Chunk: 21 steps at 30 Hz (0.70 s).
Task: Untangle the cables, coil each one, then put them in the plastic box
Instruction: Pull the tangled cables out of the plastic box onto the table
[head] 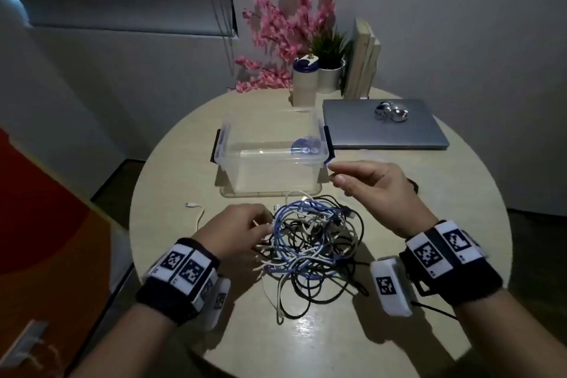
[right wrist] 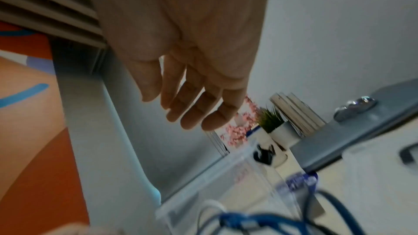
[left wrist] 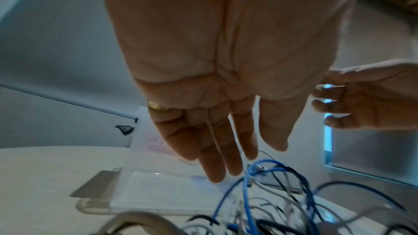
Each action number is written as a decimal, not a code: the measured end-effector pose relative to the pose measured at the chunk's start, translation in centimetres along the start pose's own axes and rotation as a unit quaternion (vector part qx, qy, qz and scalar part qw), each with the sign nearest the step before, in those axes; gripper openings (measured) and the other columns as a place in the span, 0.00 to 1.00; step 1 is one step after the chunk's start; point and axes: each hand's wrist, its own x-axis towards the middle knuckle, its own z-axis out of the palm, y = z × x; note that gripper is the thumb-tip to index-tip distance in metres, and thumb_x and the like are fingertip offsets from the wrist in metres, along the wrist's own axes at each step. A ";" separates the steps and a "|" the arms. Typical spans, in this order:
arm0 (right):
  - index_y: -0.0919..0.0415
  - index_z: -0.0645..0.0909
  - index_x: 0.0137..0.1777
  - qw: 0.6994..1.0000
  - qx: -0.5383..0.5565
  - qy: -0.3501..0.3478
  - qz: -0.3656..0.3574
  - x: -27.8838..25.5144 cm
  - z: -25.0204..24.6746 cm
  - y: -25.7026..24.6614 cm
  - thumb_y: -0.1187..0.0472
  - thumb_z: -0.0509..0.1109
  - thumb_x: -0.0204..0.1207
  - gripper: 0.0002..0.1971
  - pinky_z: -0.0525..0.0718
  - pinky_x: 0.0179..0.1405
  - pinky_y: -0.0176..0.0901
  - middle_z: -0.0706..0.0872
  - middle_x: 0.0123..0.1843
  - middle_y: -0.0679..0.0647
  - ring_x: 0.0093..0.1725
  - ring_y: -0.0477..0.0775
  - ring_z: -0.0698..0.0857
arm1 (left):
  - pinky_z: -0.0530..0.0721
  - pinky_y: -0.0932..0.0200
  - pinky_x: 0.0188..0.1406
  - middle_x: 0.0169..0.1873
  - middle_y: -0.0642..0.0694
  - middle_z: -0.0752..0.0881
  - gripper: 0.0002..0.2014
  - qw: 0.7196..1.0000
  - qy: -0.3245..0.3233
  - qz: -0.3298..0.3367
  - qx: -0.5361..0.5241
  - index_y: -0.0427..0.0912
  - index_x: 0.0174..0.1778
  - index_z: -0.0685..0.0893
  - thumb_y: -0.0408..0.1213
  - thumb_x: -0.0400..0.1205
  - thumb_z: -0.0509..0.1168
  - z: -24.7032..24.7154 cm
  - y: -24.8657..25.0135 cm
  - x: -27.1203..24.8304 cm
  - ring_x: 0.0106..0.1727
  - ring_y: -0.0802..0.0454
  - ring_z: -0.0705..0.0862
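With the tangle [head: 310,242] at 6 o'clock of the empty box [head: 270,159], my left hand [head: 236,232] loose-fingered at its 9 o'clock edge and my right hand [head: 377,190] hovering, relaxed, holding nothing, any careless tug could tighten knots or drag cables off the table [head: 460,224].

head looks down; wrist views, close, share cables [head: 310,242].

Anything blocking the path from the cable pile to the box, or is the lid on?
Nothing visible blocks it. The plastic box stands lidless just beyond the cable tangle, with bare table between them. The left hand touches the tangle's edge; the right hand hovers open above it.
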 end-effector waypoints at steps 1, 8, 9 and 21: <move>0.53 0.87 0.55 1.000 -0.011 -0.015 0.011 -0.4 0.4 0.7 0.65 0.72 0.75 0.11 0.82 0.48 0.29 0.91 0.47 0.45 0.46 0.38 0.88 | 0.82 0.55 0.52 0.46 0.55 0.85 0.04 0.999 -0.014 0.010 0.027 0.52 0.48 0.85 0.45 0.81 0.67 0.6 0.1 0.2 0.48 0.55 0.83; 0.57 0.87 0.59 0.984 -0.135 -0.105 0.045 -1.9 3.4 4.8 0.62 0.73 0.76 0.12 0.81 0.59 0.33 0.90 0.54 0.50 0.54 0.42 0.87 | 0.74 0.54 0.58 0.54 0.51 0.88 0.12 0.957 -0.048 0.020 0.284 0.57 0.55 0.88 0.47 0.77 0.67 2.5 -0.7 -0.2 0.59 0.48 0.81; 0.57 0.87 0.59 0.980 -0.154 -0.117 0.042 -2.0 3.8 5.1 0.62 0.73 0.76 0.12 0.81 0.61 0.35 0.90 0.55 0.50 0.55 0.42 0.87 | 0.73 0.54 0.59 0.53 0.52 0.88 0.12 0.955 -0.045 0.021 0.291 0.58 0.55 0.88 0.47 0.76 0.67 2.7 -0.9 -0.4 0.59 0.48 0.81; 0.54 0.86 0.62 0.930 -0.305 -0.205 0.019 -3.4 7.0 6.0 0.59 0.70 0.79 0.13 0.71 0.57 0.32 0.87 0.61 0.48 0.63 0.45 0.82 | 0.78 0.57 0.43 0.42 0.49 0.88 0.07 0.967 0.026 0.056 0.248 0.51 0.49 0.89 0.38 0.77 0.69 4.1 -3.0 -1.2 0.49 0.45 0.85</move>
